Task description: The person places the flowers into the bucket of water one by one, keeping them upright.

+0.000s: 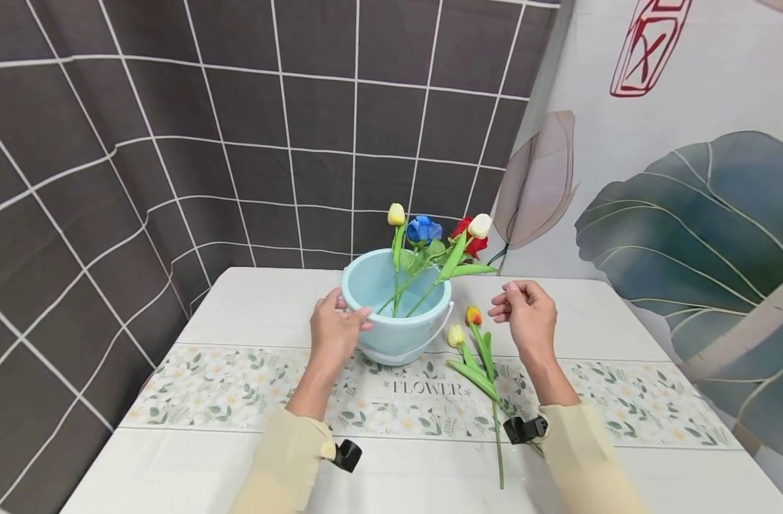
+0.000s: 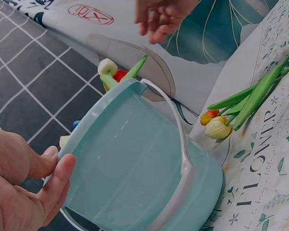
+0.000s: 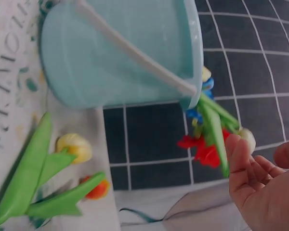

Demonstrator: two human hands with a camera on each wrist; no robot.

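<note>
A light blue bucket point(image 1: 397, 332) stands on the table. My left hand point(image 1: 337, 330) pinches its rim on the left side, thumb and fingers to either side of the edge in the left wrist view. Inside the bucket lean a yellow tulip point(image 1: 396, 214), a blue rose point(image 1: 424, 230), a red rose point(image 1: 476, 246) and a white tulip point(image 1: 480, 226). To the right of the bucket, my right hand point(image 1: 529, 314) hangs in the air with loosely bent fingers and nothing in them. Below it lie a pale yellow tulip point(image 1: 455, 335) and an orange-red tulip point(image 1: 473, 316), their stems crossing.
A floral runner printed FLOWER point(image 1: 426, 388) crosses the white table point(image 1: 192, 471). Behind stands a dark cloth with white grid lines point(image 1: 320, 107). A pale hanging with painted leaves point(image 1: 686, 228) is at the right. The bucket's white handle point(image 1: 439, 332) hangs down in front.
</note>
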